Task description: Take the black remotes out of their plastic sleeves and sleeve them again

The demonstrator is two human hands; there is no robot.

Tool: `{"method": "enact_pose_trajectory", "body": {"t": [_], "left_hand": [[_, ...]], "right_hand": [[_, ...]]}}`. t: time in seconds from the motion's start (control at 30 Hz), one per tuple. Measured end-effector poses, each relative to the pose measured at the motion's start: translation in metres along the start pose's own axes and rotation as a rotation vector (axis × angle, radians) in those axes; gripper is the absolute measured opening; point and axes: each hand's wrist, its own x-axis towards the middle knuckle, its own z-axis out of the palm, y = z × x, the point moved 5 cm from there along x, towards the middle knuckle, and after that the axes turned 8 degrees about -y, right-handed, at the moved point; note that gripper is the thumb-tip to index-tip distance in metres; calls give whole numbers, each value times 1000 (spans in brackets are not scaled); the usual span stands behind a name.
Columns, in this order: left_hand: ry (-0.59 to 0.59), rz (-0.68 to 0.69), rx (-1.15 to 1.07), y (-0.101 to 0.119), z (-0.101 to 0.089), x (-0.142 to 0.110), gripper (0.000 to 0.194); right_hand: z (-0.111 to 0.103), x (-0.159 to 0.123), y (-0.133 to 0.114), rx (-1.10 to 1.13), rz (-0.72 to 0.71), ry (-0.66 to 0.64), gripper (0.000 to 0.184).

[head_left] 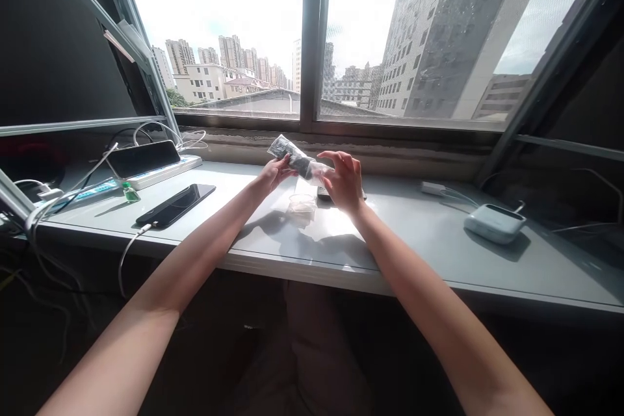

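Both my hands are raised over the pale window-side desk (414, 234). Between them is a small clear plastic bag (292, 155) with something dark inside. My left hand (273, 173) pinches the bag's lower left side. My right hand (344, 181) grips its right end, fingers curled round it. Below the bag, a small clear plastic piece (302, 204) lies on the desk. A dark flat object (322, 194) sits partly hidden behind my right hand.
A black phone (175, 205) with a white cable lies on the left of the desk. Behind it a second phone (143, 158) rests on a white power strip (166, 172). A small white box (493, 223) with cables sits on the right. The window frame (312, 39) stands just beyond.
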Motion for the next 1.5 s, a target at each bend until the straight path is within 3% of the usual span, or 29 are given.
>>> {"method": "enact_pose_trajectory", "body": {"t": [0.37,0.67,0.93,1.1,1.2,1.27,1.33,1.43,1.5], "left_hand": [[-41,-155,-59,-3,10,-8,27],[-89,-216,-31,-7,13,-8,33],[109,-34,-31,1,-6,-3,19],[397,22,-66,8,-42,2,25],[574,-30,-115,13,-68,1,37],[603,-48,-129,15,-75,-1,41],[503,-62,-118,13,-70,-2,50],[202,-128,-111,2,-43,-2,80],[43,-136,-122,-1,-28,-2,85]], "right_hand": [[8,-1,8,-68,-72,225,27],[8,-4,6,-219,-231,242,23],[6,-6,-8,-241,-409,259,22],[6,-7,-12,-248,-525,200,25],[-2,-7,-10,-192,-472,246,22],[-6,-6,-4,-141,-376,278,20],[-9,-5,3,-93,-285,297,18],[-11,-4,11,-32,-198,331,16],[-10,-2,15,15,-158,353,14]]}}
